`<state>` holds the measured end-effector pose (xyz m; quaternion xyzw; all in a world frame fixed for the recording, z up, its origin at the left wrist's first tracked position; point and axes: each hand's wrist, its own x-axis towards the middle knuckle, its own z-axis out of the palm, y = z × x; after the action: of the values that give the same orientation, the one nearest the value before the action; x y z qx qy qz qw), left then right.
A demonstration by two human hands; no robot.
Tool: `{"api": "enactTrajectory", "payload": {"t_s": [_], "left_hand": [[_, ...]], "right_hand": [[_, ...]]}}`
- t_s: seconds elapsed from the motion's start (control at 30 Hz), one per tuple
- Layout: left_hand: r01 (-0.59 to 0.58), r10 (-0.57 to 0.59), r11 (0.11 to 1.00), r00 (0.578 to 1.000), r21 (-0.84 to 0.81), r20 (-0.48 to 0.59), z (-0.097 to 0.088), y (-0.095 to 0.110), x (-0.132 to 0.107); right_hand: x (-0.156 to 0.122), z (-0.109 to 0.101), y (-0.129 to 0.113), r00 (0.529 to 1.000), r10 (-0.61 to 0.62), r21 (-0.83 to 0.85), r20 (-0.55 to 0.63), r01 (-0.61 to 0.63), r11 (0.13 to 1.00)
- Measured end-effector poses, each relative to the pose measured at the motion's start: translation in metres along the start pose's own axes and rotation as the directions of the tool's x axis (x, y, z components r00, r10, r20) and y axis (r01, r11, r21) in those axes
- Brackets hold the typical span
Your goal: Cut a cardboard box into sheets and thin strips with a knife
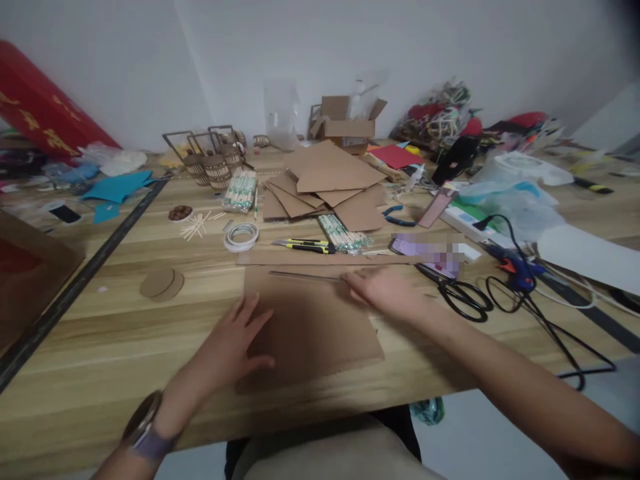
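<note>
A brown cardboard sheet (pixel 320 327) lies on the table in front of me. My left hand (pixel 235 343) is over its left edge, fingers spread, with nothing in it; whether it touches the sheet I cannot tell. At the sheet's far right, my right hand (pixel 377 288) has its fingers closed on the right end of a thin metal ruler (pixel 305 275), which points left along the far edge. Just beyond lies a narrow cardboard strip (pixel 280 258). A yellow-and-black utility knife (pixel 305 247) and a roll of white tape (pixel 241 237) rest behind the strip.
Black scissors (pixel 460 297) and a blue glue gun (pixel 520 272) with cables lie at right. Stacked cardboard pieces (pixel 335 170) and packs of sticks (pixel 343 233) stand farther back. Two cardboard discs (pixel 161 285) are at left. The table's near edge runs close to my body.
</note>
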<state>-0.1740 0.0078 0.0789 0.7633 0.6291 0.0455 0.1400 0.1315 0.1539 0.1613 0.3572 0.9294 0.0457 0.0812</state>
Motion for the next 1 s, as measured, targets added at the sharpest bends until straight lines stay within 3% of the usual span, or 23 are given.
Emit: {"api": "enactTrajectory", "payload": {"t_s": [0.1,0.17,0.27,0.37,0.5,0.6,0.67,0.7,0.77,0.87,1.0], "left_hand": [[0.207,-0.240,0.941,0.966,-0.268,-0.097,0.018,0.010,-0.043],[0.267,-0.380,0.805,0.918,-0.530,-0.115,0.021,0.021,-0.056],[0.330,-0.527,0.522,0.850,-0.786,0.006,0.003,0.033,-0.051],[0.343,-0.612,0.287,0.784,-0.894,0.104,-0.028,0.039,-0.039],[0.296,-0.534,0.155,0.828,-0.943,0.172,-0.059,0.051,-0.033],[0.235,-0.532,0.024,0.826,-0.972,0.186,-0.076,0.069,-0.035],[0.180,-0.508,-0.080,0.839,-0.980,0.195,-0.083,0.085,-0.036],[0.151,-0.465,-0.140,0.863,-0.979,0.199,-0.084,0.094,-0.036],[0.085,-0.335,-0.292,0.924,-0.953,0.185,-0.083,0.113,-0.036],[0.015,-0.147,-0.492,0.984,-0.870,0.101,-0.075,0.137,-0.037],[0.048,-0.010,-0.539,0.998,-0.841,0.063,-0.065,0.145,-0.037]], "right_hand": [[-0.040,0.025,-0.021,0.995,0.098,0.011,0.024,-0.098,0.995],[-0.054,0.036,-0.032,0.990,0.139,0.022,0.028,-0.139,0.990],[-0.057,0.041,-0.041,0.983,0.183,0.046,0.025,-0.184,0.982],[-0.054,0.035,-0.035,0.981,0.192,0.093,0.037,-0.194,0.976],[-0.059,0.016,-0.017,0.987,0.159,0.158,0.019,-0.160,0.974],[-0.076,-0.006,-0.016,0.978,0.160,0.235,-0.135,-0.125,0.964],[-0.090,-0.023,-0.025,0.960,0.069,0.354,-0.270,0.033,0.934],[-0.097,-0.031,-0.030,0.946,-0.014,0.399,-0.323,0.149,0.905],[-0.107,-0.042,-0.040,0.938,-0.099,0.420,-0.333,0.241,0.875],[-0.114,-0.045,-0.042,0.916,-0.138,0.381,-0.377,0.289,0.878],[-0.120,-0.036,-0.020,0.909,-0.076,0.384,-0.410,0.247,0.890]]}}
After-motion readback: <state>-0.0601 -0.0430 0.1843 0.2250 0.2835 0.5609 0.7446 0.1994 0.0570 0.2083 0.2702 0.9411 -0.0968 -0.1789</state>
